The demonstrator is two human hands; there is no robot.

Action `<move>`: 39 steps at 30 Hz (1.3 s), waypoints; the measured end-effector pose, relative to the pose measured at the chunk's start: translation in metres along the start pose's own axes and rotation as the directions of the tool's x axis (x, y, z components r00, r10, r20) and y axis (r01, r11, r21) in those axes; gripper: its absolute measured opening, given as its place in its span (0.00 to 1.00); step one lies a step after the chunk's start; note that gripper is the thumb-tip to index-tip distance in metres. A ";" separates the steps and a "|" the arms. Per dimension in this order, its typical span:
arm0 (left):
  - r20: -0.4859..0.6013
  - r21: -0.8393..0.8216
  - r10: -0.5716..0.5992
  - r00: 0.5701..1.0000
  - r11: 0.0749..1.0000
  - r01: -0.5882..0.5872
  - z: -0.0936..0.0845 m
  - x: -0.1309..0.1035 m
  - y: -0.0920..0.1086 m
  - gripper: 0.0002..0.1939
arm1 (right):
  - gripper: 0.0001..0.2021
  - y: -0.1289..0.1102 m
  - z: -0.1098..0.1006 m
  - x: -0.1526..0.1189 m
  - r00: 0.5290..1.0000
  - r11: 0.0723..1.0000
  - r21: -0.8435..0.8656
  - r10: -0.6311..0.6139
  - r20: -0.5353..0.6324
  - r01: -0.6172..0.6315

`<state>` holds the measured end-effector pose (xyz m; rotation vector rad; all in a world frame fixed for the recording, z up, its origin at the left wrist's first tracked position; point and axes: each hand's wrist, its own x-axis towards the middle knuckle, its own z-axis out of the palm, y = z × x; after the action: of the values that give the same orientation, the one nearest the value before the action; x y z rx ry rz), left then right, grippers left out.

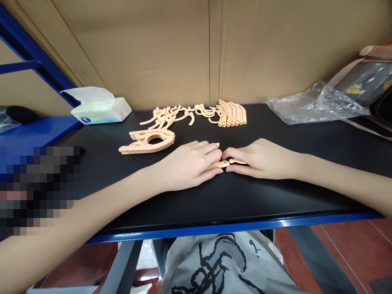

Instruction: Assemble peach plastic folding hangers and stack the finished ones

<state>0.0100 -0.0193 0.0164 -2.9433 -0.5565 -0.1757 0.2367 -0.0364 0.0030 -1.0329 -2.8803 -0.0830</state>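
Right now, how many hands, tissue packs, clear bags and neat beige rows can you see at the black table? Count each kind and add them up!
Hands: 2 (left hand, right hand)
Tissue pack: 1
Crinkly clear plastic bag: 1
Neat row of curved beige pieces: 1
Total: 5

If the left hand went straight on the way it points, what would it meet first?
Probably the right hand, close ahead and facing it. The round-ended cream plastic piece the left hand holds may touch the slim cream plastic piece there sooner; depth is unclear.
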 end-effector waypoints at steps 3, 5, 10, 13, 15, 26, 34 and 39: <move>-0.005 0.007 0.003 1.000 1.000 -0.003 0.001 0.000 0.000 0.14 | 0.14 0.000 0.000 0.000 1.000 1.000 0.002 -0.003 0.000 0.003; -0.004 0.009 0.005 1.000 1.000 -0.005 0.001 0.000 0.000 0.14 | 0.14 0.001 0.000 0.000 1.000 1.000 0.005 -0.003 0.000 0.003; 0.005 0.005 0.000 1.000 1.000 0.000 0.000 -0.001 0.000 0.14 | 0.14 0.001 0.000 -0.001 1.000 1.000 0.004 -0.001 0.005 0.001; 0.009 -0.002 -0.006 1.000 1.000 0.006 0.000 0.000 0.000 0.14 | 0.15 0.000 -0.001 0.000 1.000 1.000 0.005 -0.002 0.004 0.002; 0.010 -0.004 -0.006 1.000 1.000 0.006 0.000 0.000 0.000 0.14 | 0.14 0.000 -0.001 0.000 1.000 1.000 0.007 -0.002 0.004 0.001; 0.006 0.008 0.002 1.000 1.000 -0.002 0.001 0.000 -0.001 0.15 | 0.15 0.001 -0.001 -0.001 1.000 1.000 0.007 -0.003 -0.005 0.003; 0.016 0.007 -0.005 1.000 1.000 0.005 0.000 0.000 -0.001 0.14 | 0.14 0.000 0.000 0.000 1.000 1.000 0.005 -0.002 0.002 0.002; 0.016 0.006 -0.002 1.000 1.000 0.002 0.000 0.000 -0.001 0.14 | 0.14 0.000 -0.001 0.000 1.000 1.000 0.011 0.004 0.011 -0.004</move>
<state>0.0094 -0.0187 0.0162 -2.9412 -0.5614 -0.1504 0.2369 -0.0361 0.0041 -1.0404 -2.8848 -0.0613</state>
